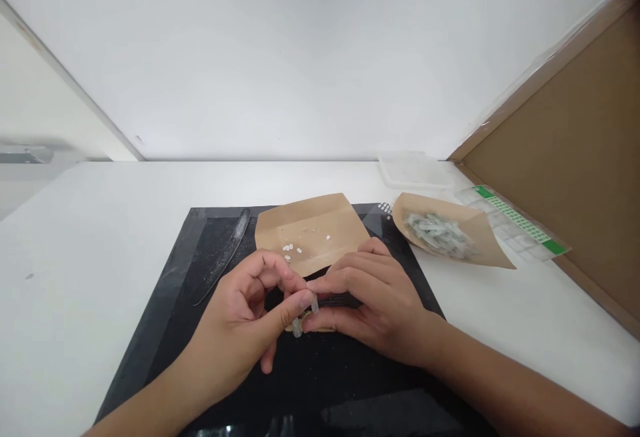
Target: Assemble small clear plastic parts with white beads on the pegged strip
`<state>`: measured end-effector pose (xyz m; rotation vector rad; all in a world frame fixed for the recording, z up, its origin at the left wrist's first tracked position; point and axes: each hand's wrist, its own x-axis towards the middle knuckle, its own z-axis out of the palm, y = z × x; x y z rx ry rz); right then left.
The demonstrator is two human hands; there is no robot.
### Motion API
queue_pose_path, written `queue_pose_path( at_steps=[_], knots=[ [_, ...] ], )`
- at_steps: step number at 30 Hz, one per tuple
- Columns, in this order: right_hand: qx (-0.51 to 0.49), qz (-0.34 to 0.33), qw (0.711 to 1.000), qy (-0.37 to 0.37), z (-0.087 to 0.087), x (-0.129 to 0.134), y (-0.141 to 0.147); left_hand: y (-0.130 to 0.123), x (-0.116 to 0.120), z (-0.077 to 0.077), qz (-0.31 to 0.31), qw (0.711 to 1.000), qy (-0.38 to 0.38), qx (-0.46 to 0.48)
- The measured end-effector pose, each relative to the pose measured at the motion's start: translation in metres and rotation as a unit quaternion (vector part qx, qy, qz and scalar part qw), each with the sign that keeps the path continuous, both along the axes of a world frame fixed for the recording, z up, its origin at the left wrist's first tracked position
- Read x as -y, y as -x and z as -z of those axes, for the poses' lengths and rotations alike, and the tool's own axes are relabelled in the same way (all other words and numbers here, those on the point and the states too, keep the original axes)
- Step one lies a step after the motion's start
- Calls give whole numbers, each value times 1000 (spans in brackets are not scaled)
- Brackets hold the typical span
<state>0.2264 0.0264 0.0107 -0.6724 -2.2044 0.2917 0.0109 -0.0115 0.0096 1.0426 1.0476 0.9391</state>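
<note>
Over the black mat (320, 383) my two hands meet at the fingertips. My left hand (255, 313) pinches a small translucent piece (315, 303) between thumb and forefinger. My right hand (375, 293) has its fingers closed round a dark slim tool (340, 300), and its fingertips touch the same area. Just below the fingers is another small clear piece (297, 327), beside a bit of brown material partly hidden by the hands. Behind the hands a brown paper tray (315, 220) holds several small white bits (299, 250).
At the right, a brown paper pouch (485, 243) holds many translucent strips (440, 233). Beyond it lie a clear plastic case with a green label (520, 220) and a clear lid (417, 170). A dark curved blade-like tool (227, 250) rests on the mat's left side. Cardboard (565, 150) stands at right.
</note>
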Motion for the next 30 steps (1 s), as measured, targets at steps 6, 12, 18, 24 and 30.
queue_pose_path(
  at_steps=[6,12,18,24,30],
  knots=[
    [-2,-3,1000,-25,-1,0,-4,0,2,3,16,997,-48,-62],
    [88,-30,996,-10,-16,-8,-28,13,-3,5,14,890,-351,-289],
    [140,-26,987,72,-4,1,-64,14,-2,3,20,836,-460,-299],
    [107,-54,985,126,8,2,-76,8,1,6,65,831,-473,-284],
    [113,-89,975,169,6,-6,-83,9,-1,9,72,833,-471,-282]
  ],
)
